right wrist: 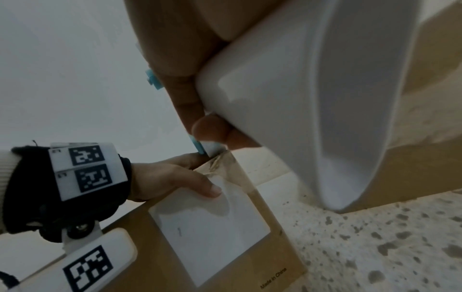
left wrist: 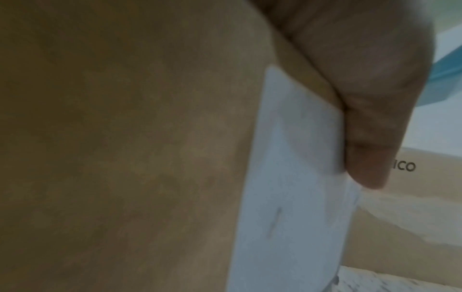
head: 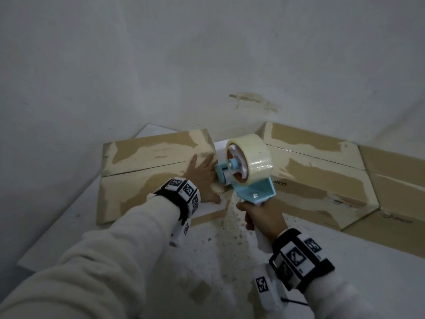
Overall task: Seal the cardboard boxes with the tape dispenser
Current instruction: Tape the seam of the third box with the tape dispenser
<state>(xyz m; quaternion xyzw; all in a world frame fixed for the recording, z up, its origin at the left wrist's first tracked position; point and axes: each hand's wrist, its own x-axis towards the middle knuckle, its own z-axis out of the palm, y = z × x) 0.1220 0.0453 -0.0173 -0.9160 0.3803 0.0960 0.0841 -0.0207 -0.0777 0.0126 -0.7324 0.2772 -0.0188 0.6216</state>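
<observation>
My left hand [head: 202, 174] lies flat, fingers straight and spread, pressing down on the top of the near cardboard box [head: 142, 178]. Under my thumb [right wrist: 200, 184] sits a white label [right wrist: 207, 235] stuck near the box's corner; the thumb tip touches its edge. My right hand [head: 264, 217] is wrapped tight around the white handle [right wrist: 300, 98] of the tape dispenser [head: 248, 171], just right of my left hand. The dispenser's pale blue frame and its roll of clear tape [head: 253, 153] stand above my right fist, with the front end down at the box edge close beside my left fingers. Beyond the roll, to the right of both hands, lies a second cardboard box [head: 322, 176], its flaps closed. Both boxes rest on a white, speckled tabletop [head: 225, 261] that spreads below my wrists.
</observation>
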